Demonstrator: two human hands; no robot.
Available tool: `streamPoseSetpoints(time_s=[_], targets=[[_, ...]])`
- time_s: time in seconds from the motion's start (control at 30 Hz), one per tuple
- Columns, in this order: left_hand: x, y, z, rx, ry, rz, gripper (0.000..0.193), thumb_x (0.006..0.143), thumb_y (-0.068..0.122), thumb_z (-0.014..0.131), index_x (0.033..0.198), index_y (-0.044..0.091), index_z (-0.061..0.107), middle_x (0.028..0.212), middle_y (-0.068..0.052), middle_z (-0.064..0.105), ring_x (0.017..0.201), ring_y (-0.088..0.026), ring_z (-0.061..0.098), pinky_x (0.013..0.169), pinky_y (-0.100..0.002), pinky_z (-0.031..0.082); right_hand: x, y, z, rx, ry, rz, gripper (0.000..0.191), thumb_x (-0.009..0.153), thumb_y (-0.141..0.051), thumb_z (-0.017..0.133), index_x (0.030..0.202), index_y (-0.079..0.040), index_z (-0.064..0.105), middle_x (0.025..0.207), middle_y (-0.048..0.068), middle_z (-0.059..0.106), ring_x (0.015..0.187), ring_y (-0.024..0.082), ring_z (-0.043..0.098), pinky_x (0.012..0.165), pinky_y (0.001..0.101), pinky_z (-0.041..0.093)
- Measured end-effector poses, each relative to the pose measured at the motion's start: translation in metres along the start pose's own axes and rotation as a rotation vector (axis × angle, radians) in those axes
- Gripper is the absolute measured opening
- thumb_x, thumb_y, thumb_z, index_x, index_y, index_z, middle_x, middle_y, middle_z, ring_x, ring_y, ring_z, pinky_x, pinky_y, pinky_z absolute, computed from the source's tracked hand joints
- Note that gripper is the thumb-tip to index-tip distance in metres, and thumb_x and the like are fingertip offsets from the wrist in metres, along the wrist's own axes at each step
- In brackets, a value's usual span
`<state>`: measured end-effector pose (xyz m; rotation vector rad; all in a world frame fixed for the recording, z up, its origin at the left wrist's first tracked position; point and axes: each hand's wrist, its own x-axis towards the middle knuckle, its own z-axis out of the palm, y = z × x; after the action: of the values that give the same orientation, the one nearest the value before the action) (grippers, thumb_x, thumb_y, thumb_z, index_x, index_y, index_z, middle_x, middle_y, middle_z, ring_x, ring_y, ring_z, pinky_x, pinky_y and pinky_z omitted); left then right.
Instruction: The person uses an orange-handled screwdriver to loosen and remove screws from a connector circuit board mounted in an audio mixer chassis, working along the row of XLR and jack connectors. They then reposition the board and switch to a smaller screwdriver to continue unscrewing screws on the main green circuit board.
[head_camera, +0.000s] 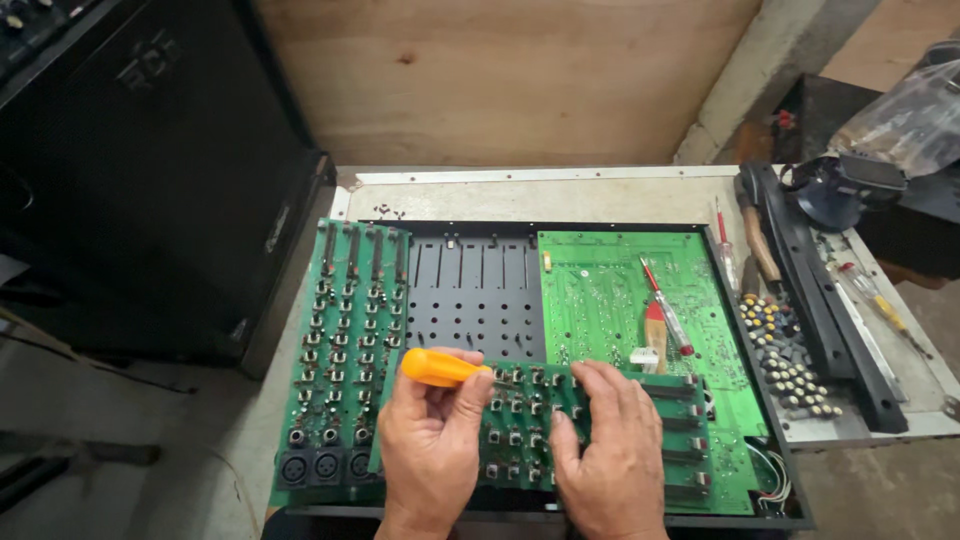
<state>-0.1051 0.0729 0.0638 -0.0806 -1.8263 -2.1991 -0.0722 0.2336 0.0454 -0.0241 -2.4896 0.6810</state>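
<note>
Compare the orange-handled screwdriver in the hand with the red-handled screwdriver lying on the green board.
The orange-handled screwdriver is gripped in the left hand, lying nearly level, with a stubby opaque handle. The red-handled screwdriver lies loose and untouched on the large green circuit board, slanted, slimmer and longer. Both are hand screwdrivers.

Both hands reach forward palms down, left hand (432, 440) fingers curled closed, right hand (605, 450) spread flat.

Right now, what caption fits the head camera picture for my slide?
Left hand holds an orange-handled screwdriver over a green circuit board; right hand steadies it.
</note>
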Motion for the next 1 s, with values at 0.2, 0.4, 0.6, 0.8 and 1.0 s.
streamPoseSetpoints(time_s=[0.2, 0.4, 0.6, 0.8, 1.0], targets=[[-0.007, -0.003, -0.001, -0.008, -0.007, -0.033, 0.019, 0.091, 0.0, 0.074, 0.109, 0.0, 0.066, 0.095, -0.004, 0.072, 0.082, -0.006, 0.064, 0.073, -0.022, 0.054, 0.001, 0.008, -0.004, 0.118, -0.097, 0.051, 0.052, 0.081, -0.01, 0.063, 0.133, -0.009, 0.058, 0.136, 0.012, 0.06, 0.131, 0.034, 0.053, 0.116, 0.0471, 0.034], [-0.013, 0.002, 0.004, -0.012, -0.033, -0.001, 0.02, 0.091, 0.001, 0.074, 0.109, 0.0, 0.066, 0.097, -0.004, 0.072, 0.085, -0.007, 0.067, 0.075, -0.023, 0.056, 0.01, 0.026, -0.025, 0.282, -0.357, 0.032, 0.055, 0.084, -0.007, 0.063, 0.138, -0.006, 0.054, 0.145, 0.015, 0.054, 0.14, 0.033, 0.046, 0.116, 0.0433, 0.031], [-0.015, 0.006, 0.015, 0.121, -0.045, 0.081, 0.023, 0.089, 0.004, 0.078, 0.108, 0.0, 0.066, 0.096, -0.006, 0.075, 0.082, -0.008, 0.07, 0.074, -0.025, 0.06, 0.005, 0.023, -0.027, 0.21, -0.276, -0.024, 0.055, 0.085, -0.012, 0.065, 0.139, -0.008, 0.055, 0.145, 0.012, 0.055, 0.137, 0.034, 0.048, 0.116, 0.0459, 0.031], [-0.016, 0.006, 0.024, 0.15, -0.056, 0.125, 0.023, 0.089, 0.006, 0.08, 0.106, 0.0, 0.065, 0.096, -0.006, 0.076, 0.082, -0.01, 0.073, 0.074, -0.025, 0.062, -0.002, 0.019, -0.023, 0.101, -0.173, -0.012, 0.051, 0.085, -0.015, 0.064, 0.136, -0.012, 0.058, 0.142, 0.009, 0.058, 0.132, 0.036, 0.051, 0.114, 0.0466, 0.035], [-0.012, 0.006, 0.027, 0.232, -0.096, 0.112, 0.023, 0.089, 0.009, 0.079, 0.106, 0.0, 0.066, 0.092, -0.007, 0.076, 0.08, -0.011, 0.076, 0.073, -0.026, 0.063, -0.001, 0.024, -0.019, 0.076, -0.162, -0.029, 0.053, 0.083, -0.015, 0.065, 0.136, -0.013, 0.057, 0.142, 0.008, 0.057, 0.131, 0.036, 0.052, 0.113, 0.0471, 0.036]])
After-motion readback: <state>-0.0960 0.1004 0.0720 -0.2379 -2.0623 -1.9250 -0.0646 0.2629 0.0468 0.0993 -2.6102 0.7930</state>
